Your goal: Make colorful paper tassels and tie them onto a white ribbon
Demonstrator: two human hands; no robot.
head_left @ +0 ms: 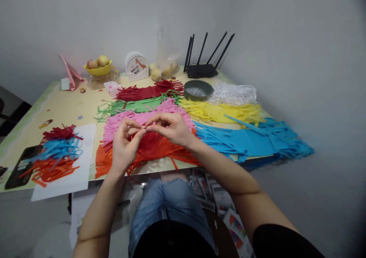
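My left hand (126, 143) and my right hand (174, 128) meet fingertip to fingertip above the table's front edge. Both pinch at one spot; whatever sits between the fingertips is too small to make out. Directly beneath them lies an orange bundle of fringed strips (104, 162), with some red material (151, 147) over it. Behind come a pink fringed bundle (113, 126), a green one (140, 105) and a dark red one (138, 94). To the right spread a blue fringed bundle (246, 141) and a yellow one (223, 111).
White strips (236, 94) lie beside a dark green bowl (187, 93). A black router (201, 71) stands at the back. On the left, cut strips (61, 149) rest on white paper (85, 151), next to a phone (23, 170). Behind are a yellow fruit bowl (98, 71) and a giraffe-printed holder (137, 69).
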